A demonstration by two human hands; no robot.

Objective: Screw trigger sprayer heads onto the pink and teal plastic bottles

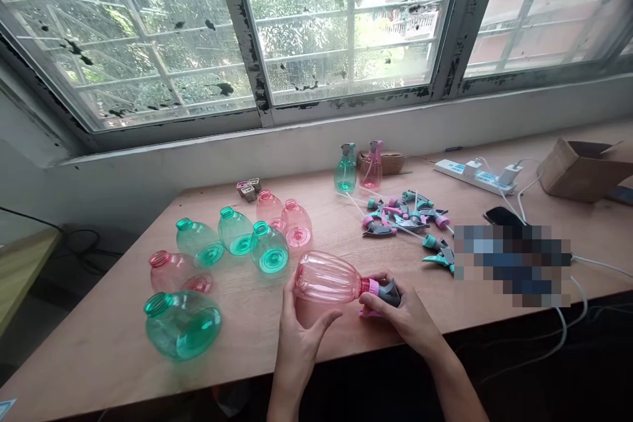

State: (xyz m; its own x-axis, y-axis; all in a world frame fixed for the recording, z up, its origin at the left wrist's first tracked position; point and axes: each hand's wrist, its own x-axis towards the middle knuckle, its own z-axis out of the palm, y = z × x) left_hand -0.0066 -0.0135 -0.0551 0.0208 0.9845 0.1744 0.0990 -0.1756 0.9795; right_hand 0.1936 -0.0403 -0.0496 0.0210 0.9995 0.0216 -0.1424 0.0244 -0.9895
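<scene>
A pink plastic spray bottle [329, 278] lies on its side, held between both hands above the wooden table [113, 336]. My left hand [299, 324] cups its round body from below, fingers curled around it. My right hand [395, 312] is closed on the grey and pink trigger sprayer head [387, 290] at the bottle's neck. Several loose trigger heads [403, 214] with long dip tubes lie in a pile just beyond my right hand.
Several empty green and pink bottles [232, 234] lie at the left. Two assembled spray bottles [359, 168] stand near the wall. A power strip [475, 175], cables, a phone [502, 216] and a cardboard box [581, 168] are at the right. A blurred patch covers something near the right edge.
</scene>
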